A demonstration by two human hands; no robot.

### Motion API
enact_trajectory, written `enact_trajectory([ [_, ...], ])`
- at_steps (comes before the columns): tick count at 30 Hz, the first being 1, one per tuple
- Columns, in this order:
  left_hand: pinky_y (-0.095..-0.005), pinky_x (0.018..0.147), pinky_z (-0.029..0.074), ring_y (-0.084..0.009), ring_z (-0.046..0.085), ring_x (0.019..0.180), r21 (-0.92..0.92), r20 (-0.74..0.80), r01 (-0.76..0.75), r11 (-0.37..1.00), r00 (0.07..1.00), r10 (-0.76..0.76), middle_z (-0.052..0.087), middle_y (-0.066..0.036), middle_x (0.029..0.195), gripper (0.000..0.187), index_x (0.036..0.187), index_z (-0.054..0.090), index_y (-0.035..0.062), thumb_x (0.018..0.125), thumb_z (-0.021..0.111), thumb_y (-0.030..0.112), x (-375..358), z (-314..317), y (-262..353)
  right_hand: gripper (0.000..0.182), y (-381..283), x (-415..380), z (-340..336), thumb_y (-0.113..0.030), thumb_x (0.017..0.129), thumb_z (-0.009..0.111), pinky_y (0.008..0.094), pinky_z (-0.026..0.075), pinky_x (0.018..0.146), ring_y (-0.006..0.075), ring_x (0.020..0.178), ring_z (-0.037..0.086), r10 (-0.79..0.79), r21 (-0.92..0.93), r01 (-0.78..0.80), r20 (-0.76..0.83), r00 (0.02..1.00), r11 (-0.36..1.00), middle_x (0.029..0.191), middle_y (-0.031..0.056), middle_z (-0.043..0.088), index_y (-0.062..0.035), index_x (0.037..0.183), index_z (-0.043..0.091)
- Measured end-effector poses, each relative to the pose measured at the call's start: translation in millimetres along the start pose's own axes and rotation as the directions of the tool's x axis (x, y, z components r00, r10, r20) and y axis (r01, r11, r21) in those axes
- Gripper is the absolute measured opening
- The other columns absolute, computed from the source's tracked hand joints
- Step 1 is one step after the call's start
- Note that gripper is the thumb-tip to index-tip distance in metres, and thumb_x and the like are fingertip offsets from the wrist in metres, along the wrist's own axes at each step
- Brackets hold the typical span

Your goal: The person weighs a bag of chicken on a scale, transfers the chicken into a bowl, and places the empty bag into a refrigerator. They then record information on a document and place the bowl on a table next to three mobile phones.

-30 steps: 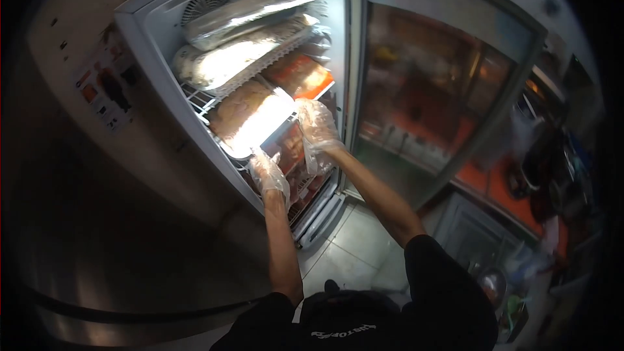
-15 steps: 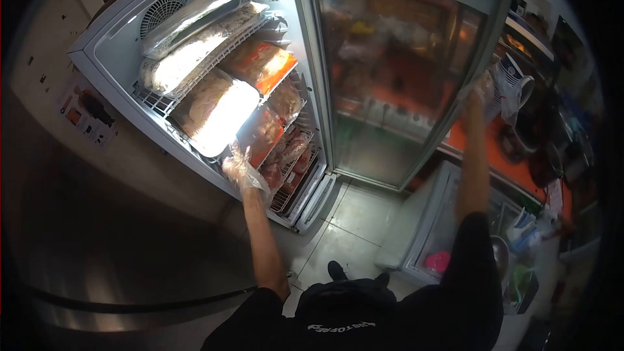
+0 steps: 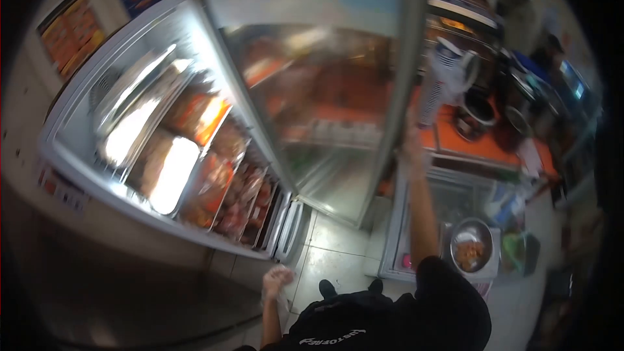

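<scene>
An upright refrigerator [image 3: 55, 136] stands lit on the left, its glass door [image 3: 338, 117] swung open. Packed on its wire shelves are wrapped trays, a pale bag of food [image 3: 170, 175], an orange-printed bag [image 3: 207, 117] and bags of reddish meat [image 3: 237, 205]. My right hand [image 3: 411, 148], arm stretched forward, is at the door's outer edge and closed on it, though its fingers are blurred. Below the refrigerator's front, apart from it, my left hand [image 3: 278, 278] wears a clear plastic glove. Its fingers are curled in, with nothing visible in them.
On the right is an orange counter [image 3: 445, 136] with stacked paper cups [image 3: 432, 91] and a dark pot [image 3: 474, 117]. A glass-topped chest [image 3: 429, 188] stands below, near a metal bowl [image 3: 471, 247] of orange-brown food pieces. A person [image 3: 549, 52] is at the far right.
My left hand has left the refrigerator shelves and come down toward my body, its fingers curled. My right hand stays at the door's edge. The view has turned to the right.
</scene>
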State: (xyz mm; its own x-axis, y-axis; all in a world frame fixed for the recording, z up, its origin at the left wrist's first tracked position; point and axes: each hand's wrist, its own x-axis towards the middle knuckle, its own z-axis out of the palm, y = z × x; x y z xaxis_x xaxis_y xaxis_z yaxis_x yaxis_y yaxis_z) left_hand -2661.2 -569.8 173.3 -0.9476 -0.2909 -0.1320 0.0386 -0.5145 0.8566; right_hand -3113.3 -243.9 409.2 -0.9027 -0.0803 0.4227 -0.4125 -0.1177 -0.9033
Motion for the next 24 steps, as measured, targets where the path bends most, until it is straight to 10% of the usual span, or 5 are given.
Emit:
enact_trajectory([
  [5,-0.0405,0.081,0.056,-0.0365,0.064,0.100,0.874,0.282,0.005,0.486,0.810,-0.514,0.053,-0.020,0.129,0.048,0.129,0.046,0.0015,0.092,0.061,0.030,4,-67,-114,0.054,-70,-91,64,-0.039,0.096,0.049,0.0325,0.046,0.092,0.0173,0.112,0.055,-0.233,0.366,0.069,0.425,0.875,0.928,0.125,0.0116,0.058,-0.0012,0.134,0.049],
  [8,-0.0400,0.081,0.056,-0.0364,0.064,0.100,0.860,0.135,0.216,0.462,0.777,-0.615,0.052,-0.020,0.130,0.050,0.130,0.045,0.0020,0.093,0.060,0.031,17,-54,-87,0.065,-124,-136,130,-0.056,0.084,0.060,0.0376,0.047,0.091,0.0267,0.106,0.057,0.122,-0.159,0.013,0.807,0.577,0.987,0.113,0.0167,0.060,-0.0037,0.123,0.055],
  [14,-0.0391,0.081,0.056,-0.0362,0.064,0.100,0.619,-0.103,0.348,0.704,0.924,-0.367,0.051,-0.020,0.131,0.052,0.132,0.043,0.0028,0.093,0.059,0.034,77,-51,24,0.070,-126,-224,279,-0.049,0.080,0.067,0.0452,0.042,0.095,0.0402,0.112,0.052,-0.185,0.023,0.248,0.736,0.652,0.968,0.119,0.0206,0.054,-0.0009,0.127,0.049],
  [20,-0.0383,0.081,0.056,-0.0360,0.064,0.100,0.358,-0.238,0.226,0.906,0.960,-0.145,0.049,-0.019,0.133,0.055,0.134,0.041,0.0037,0.093,0.058,0.036,119,-69,102,0.069,-151,-230,265,-0.048,0.070,0.071,0.0419,0.044,0.092,0.0328,0.110,0.057,0.151,-0.151,-0.034,0.897,0.416,0.988,0.110,0.0140,0.062,-0.0074,0.124,0.056],
  [24,-0.0377,0.080,0.056,-0.0358,0.064,0.100,0.162,-0.295,0.298,0.941,0.924,-0.242,0.048,-0.019,0.134,0.057,0.135,0.040,0.0042,0.094,0.057,0.038,100,-94,91,0.046,-51,-252,169,-0.035,0.079,0.066,0.0406,0.049,0.083,0.0271,0.098,0.060,0.161,0.049,-0.241,0.616,0.772,0.969,0.105,0.0122,0.064,-0.0055,0.114,0.061],
])
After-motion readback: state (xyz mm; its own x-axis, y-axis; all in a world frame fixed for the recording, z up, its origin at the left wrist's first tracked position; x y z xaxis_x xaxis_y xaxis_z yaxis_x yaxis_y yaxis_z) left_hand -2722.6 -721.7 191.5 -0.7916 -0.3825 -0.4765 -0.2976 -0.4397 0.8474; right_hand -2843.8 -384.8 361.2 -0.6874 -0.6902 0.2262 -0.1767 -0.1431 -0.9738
